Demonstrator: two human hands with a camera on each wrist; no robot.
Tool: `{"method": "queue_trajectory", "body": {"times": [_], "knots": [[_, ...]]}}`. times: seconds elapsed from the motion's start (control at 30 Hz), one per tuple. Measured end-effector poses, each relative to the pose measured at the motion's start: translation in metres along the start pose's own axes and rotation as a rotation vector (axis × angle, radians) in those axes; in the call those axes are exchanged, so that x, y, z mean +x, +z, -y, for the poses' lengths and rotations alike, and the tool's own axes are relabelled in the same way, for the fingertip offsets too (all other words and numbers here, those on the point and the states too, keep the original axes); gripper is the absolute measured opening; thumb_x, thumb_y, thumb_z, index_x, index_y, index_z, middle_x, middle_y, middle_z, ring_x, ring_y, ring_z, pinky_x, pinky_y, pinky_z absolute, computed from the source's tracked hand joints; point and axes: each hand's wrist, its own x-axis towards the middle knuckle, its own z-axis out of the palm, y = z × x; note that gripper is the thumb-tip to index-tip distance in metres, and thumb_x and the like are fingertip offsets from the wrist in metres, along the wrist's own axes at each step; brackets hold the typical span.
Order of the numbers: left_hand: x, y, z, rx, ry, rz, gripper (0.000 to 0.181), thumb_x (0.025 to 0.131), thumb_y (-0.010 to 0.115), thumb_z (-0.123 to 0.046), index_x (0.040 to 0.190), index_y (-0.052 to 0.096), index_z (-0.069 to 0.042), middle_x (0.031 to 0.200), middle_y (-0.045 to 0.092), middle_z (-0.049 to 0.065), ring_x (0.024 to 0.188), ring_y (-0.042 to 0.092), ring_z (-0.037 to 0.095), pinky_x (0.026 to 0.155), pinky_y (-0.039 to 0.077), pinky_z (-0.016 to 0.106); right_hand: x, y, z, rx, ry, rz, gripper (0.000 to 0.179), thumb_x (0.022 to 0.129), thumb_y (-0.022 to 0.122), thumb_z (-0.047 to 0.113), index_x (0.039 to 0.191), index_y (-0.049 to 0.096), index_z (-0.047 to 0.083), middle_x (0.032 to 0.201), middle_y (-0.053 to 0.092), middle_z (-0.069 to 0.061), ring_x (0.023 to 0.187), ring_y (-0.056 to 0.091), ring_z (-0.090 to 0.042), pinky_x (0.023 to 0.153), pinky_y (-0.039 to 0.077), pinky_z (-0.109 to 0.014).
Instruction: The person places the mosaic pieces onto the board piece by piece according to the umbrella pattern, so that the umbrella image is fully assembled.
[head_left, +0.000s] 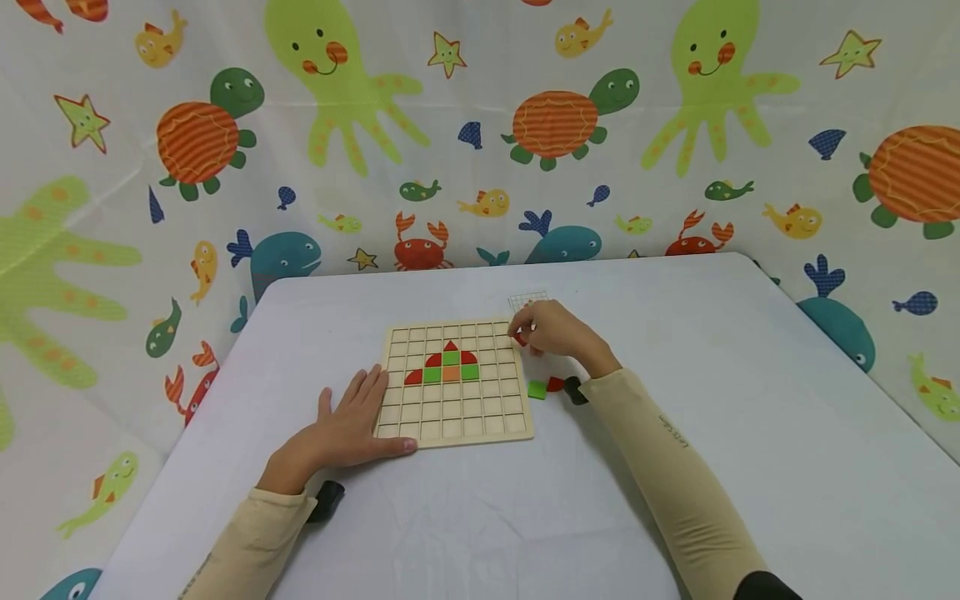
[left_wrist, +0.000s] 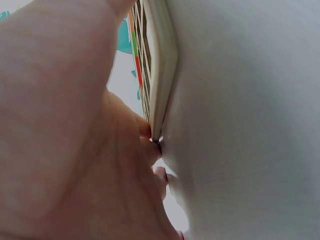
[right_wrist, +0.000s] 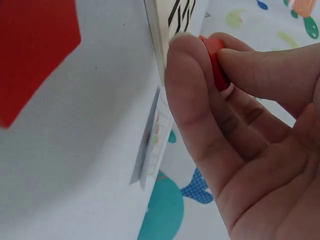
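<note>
A pale wooden grid board [head_left: 453, 408] lies on the table. Red, green and orange tiles form a stepped shape on it, with a red triangle [head_left: 450, 346] on top and an orange square [head_left: 451, 373] at its base. My left hand [head_left: 345, 432] rests against the board's near left corner, fingers straight along the left side and thumb at the front edge. Above the right edge, my right hand [head_left: 557, 328] pinches a small red tile [right_wrist: 218, 65] between thumb and fingers. The tile's full outline is hidden by the fingers.
To the right of the board lie a loose green tile [head_left: 537, 390] and a red tile [head_left: 555, 384], close to the black wrist camera [head_left: 575, 390]. A card with a printed grid [head_left: 525, 298] sits behind the right hand. A patterned sea-animal cloth [head_left: 465, 208] hangs behind the table.
</note>
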Motion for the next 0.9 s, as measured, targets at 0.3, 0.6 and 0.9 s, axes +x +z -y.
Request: {"method": "queue_trajectory", "body": {"times": [0.3, 0.6, 0.9], "knots": [[0.000, 0.001, -0.001, 0.007, 0.000, -0.007, 0.131, 0.084, 0.077, -0.072, 0.168, 0.014, 0.007, 0.175, 0.011, 0.029, 0.159, 0.006, 0.052, 0.114, -0.003, 0.083, 0.001, 0.003, 0.005, 0.023, -0.069, -0.095, 0.014, 0.101, 0.067, 0.000, 0.106, 0.081, 0.002, 0.099, 0.076, -0.008, 0.092, 0.063, -0.026, 0.088, 0.055, -0.041], [0.000, 0.002, 0.000, -0.008, 0.001, -0.001, 0.131, 0.084, 0.076, -0.072, 0.167, 0.014, 0.008, 0.175, 0.011, 0.029, 0.160, 0.005, 0.051, 0.115, -0.004, 0.082, -0.001, 0.010, 0.016, 0.117, -0.023, -0.005, 0.006, 0.100, 0.071, 0.001, 0.102, 0.077, 0.001, 0.088, 0.069, -0.009, 0.078, 0.064, -0.023, 0.072, 0.057, -0.030], [0.003, 0.006, 0.004, -0.007, 0.002, -0.011, 0.131, 0.084, 0.076, -0.073, 0.168, 0.015, 0.007, 0.175, 0.012, 0.029, 0.160, 0.006, 0.051, 0.115, -0.004, 0.082, 0.002, 0.022, 0.022, 0.146, -0.094, 0.071, 0.005, 0.098, 0.071, 0.000, 0.103, 0.073, 0.000, 0.082, 0.069, -0.008, 0.064, 0.065, -0.019, 0.065, 0.058, -0.030]]}}
